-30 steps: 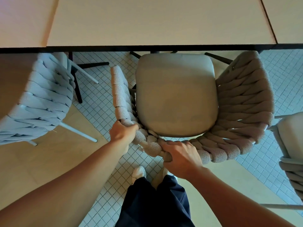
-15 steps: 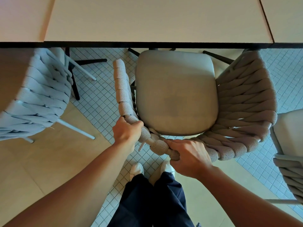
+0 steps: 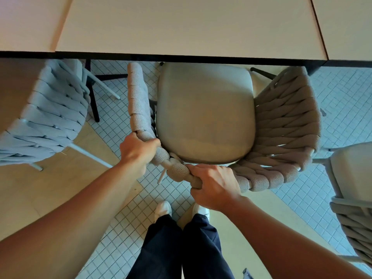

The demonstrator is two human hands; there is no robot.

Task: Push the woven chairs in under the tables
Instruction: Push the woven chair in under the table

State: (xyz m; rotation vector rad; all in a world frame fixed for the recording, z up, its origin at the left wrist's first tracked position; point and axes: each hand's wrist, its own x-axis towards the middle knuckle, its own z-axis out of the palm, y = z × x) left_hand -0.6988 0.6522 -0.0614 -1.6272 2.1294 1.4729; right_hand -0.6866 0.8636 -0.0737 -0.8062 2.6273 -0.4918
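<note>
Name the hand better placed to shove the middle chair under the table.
Right, probably. The right hand grips the woven chair at its back rail, almost centred behind the seat cushion; the left hand holds the corner, so its push would likely skew.

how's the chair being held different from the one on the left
The held chair has a beige-grey weave; the left chair looks paler, blue-grey. The left hand and right hand grip the held chair's back rim; the left chair is untouched. Both have woven backs.
</note>
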